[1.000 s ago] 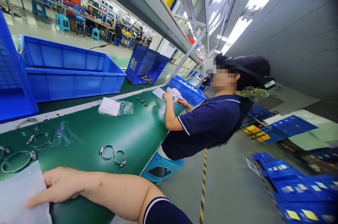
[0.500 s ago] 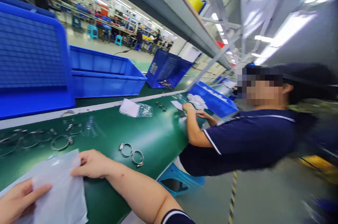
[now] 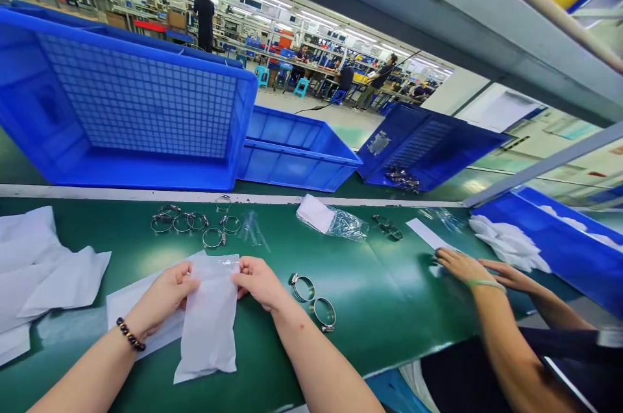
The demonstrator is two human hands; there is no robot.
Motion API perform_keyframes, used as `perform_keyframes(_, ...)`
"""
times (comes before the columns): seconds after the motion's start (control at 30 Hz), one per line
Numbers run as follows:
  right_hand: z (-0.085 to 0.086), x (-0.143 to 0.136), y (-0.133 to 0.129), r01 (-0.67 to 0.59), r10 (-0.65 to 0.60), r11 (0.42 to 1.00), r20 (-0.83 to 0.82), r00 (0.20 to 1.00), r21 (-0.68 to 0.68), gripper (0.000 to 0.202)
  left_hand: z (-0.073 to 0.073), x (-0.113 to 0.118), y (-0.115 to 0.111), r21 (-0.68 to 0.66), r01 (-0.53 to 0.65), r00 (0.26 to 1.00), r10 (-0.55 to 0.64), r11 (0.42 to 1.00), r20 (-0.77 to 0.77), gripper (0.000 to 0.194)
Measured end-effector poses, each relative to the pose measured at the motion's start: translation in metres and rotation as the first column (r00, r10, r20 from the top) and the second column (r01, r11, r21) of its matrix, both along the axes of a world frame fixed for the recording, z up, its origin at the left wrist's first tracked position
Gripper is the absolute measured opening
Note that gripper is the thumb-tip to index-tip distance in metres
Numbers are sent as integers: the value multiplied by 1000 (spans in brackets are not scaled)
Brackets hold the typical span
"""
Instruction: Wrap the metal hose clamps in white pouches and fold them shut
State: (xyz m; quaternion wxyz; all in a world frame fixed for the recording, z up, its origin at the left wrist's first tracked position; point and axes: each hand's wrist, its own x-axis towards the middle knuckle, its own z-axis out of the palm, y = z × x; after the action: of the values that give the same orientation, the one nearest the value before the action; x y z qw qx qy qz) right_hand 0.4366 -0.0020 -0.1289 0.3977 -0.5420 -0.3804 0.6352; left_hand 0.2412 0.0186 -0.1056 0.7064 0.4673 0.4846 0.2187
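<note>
Between my two hands is a white, translucent plastic bag [image 3: 209,322], its clear top edge toward the far side of the table. My left hand [image 3: 168,296] pinches the bag's left edge, and my right hand [image 3: 257,283] pinches its upper right corner. Under my left hand and the bag lies a white sheet [image 3: 121,309], partly covered. Two metal hose clamps [image 3: 314,302] rest to the right of my right forearm. Beyond my hands lie several more hose clamps [image 3: 182,223] and some thin clear plastic pieces [image 3: 254,231].
White bags [image 3: 48,270] are piled at the left. Blue bins [image 3: 146,108] stand along the far edge, one with clamps inside. A white packet in clear wrap [image 3: 316,213] lies mid-table. At the right, a co-worker's hands [image 3: 462,267] handle white pieces beside a blue bin [image 3: 574,250].
The view has swung left and down, bringing the pile of white bags into sight. Both hands still hold the white bag. The co-worker's head has left the picture.
</note>
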Motion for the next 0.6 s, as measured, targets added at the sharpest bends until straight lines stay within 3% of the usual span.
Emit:
perform_keyframes(0.1, 1, 0, 0, 17, -17, 1000, -19, 1000, -17, 24, -2, -1, -1, -25, 16, 999, -15, 1000, 48, 31)
perform_keyframes(0.3, 0, -2, 1, 101, -101, 995, -1, 995, -9, 29, -9, -2, 0, 25, -2, 1000, 2, 1000, 4, 27)
perform_keyframes(0.4, -4, -1, 2, 102, -101, 995, 46, 994, -9, 27, -10, -4, 0, 215, 10, 986, 26, 976, -164, 23)
perform_keyframes(0.47, -6, 0, 3, 101, -101, 995, 98, 990, 1, 24, -7, -5, -3, 476, 44, 928, 141, 878, -345, 25)
perform_keyframes(0.53, -8, 0, 3, 95, -97, 995, 158, 983, 21, 20, -2, -4, -9, 680, 187, 873, 197, 709, -445, 20)
perform_keyframes(0.6, -9, 1, 4, 82, -90, 996, 215, 972, 46, 17, 4, -2, -16, 752, 386, 865, 72, 535, -496, 13)
